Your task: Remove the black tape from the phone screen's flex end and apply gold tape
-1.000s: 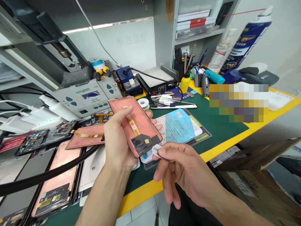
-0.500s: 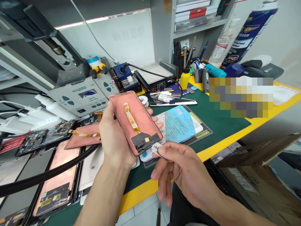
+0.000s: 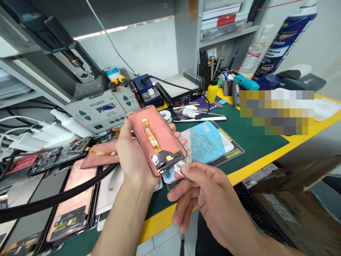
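A phone screen panel [image 3: 149, 142] with a copper-coloured back lies tilted in my left hand [image 3: 133, 153], whose fingers wrap round its edges. An orange flex cable [image 3: 151, 137] runs down the middle of the panel to a black section at its lower end. Between thumb and forefinger, my right hand [image 3: 210, 192] pinches a small thin white card piece [image 3: 179, 167] with dark marks. That piece is at the panel's lower right corner; whether it touches the edge I cannot tell. The other right fingers are loosely curled below.
More phone panels [image 3: 70, 202] and a white phone back [image 3: 110, 188] lie at left, crossed by a thick black hose [image 3: 66, 192]. Behind stand a grey soldering station [image 3: 103, 110], a heating plate [image 3: 181, 85] and a yellow bottle [image 3: 212, 91]. A blue card [image 3: 207, 140] lies on the green mat [image 3: 255, 142].
The view has shifted slightly, so the scene sits a little further right. The panel's black section now catches a bright reflection. Both hands keep their holds.
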Tool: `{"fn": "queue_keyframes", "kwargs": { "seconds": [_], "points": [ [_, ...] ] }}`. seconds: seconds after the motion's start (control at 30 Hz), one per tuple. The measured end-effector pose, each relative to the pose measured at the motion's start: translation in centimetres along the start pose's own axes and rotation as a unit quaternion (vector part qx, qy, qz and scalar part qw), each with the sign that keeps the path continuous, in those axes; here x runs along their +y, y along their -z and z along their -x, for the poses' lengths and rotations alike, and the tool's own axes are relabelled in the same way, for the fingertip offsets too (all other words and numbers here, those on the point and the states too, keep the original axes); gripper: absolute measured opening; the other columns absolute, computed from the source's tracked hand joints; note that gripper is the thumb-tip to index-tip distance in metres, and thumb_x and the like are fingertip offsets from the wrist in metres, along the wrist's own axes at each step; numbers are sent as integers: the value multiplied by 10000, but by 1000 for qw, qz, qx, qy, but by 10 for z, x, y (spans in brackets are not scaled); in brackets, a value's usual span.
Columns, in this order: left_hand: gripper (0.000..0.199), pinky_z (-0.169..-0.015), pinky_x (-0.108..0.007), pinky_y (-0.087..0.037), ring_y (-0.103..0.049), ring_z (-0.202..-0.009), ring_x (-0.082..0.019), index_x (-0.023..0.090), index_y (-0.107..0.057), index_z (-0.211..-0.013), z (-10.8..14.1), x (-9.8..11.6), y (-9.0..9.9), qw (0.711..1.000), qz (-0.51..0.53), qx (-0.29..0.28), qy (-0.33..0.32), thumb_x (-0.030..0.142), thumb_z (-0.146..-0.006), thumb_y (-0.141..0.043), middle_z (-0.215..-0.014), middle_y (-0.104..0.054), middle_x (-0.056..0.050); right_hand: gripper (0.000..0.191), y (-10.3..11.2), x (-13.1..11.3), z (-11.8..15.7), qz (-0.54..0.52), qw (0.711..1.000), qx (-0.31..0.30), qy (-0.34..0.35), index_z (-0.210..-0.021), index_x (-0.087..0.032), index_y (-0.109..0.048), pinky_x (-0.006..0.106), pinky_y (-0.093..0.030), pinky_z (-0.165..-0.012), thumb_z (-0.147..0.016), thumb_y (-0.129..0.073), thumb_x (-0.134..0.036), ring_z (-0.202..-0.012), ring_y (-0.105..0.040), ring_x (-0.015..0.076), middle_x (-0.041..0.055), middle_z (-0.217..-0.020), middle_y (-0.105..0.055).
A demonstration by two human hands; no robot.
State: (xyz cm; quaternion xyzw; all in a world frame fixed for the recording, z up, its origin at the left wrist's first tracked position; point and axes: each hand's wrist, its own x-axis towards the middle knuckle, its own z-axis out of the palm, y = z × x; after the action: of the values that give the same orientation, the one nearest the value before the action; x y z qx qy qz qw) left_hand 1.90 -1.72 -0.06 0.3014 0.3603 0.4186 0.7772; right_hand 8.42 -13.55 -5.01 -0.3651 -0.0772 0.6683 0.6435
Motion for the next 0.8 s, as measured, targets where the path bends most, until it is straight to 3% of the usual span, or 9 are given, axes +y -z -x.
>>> {"fn": "queue_keyframes", "kwargs": {
  "seconds": [0.23, 0.47, 0.8],
  "points": [
    [584, -650, -467, -626, -731, -754, -318, 64, -696, -1084, 0, 0, 2, 1000, 14, -9, -3, 552, -953, -402, -927, -737, -201, 352, 5, 1, -2, 33, 999, -4, 18, -688, -119, -704, 218, -547, -368, -818, -767, -441, -428, -682, 173, 84, -663, -755],
    [626, -626, -477, -614, -721, -710, -313, 75, -679, -1149, 1, 0, 2, 999, 3, -33, 15, 592, -964, -379, -924, -726, -192, 348, 7, -1, -2, 55, 998, -18, 18, -695, -116, -722, 204, -536, -369, -823, -771, -436, -430, -682, 166, 79, -646, -749],
    [668, -605, -494, -620, -738, -707, -335, 81, -684, -1144, -3, -1, 7, 1000, -6, -20, 22, 631, -938, -364, -930, -737, -191, 304, 1, 4, 3, 30, 999, 0, 43, -761, -127, -724, 220, -555, -421, -862, -729, -413, -459, -689, 169, 81, -666, -755]
  ]
}}
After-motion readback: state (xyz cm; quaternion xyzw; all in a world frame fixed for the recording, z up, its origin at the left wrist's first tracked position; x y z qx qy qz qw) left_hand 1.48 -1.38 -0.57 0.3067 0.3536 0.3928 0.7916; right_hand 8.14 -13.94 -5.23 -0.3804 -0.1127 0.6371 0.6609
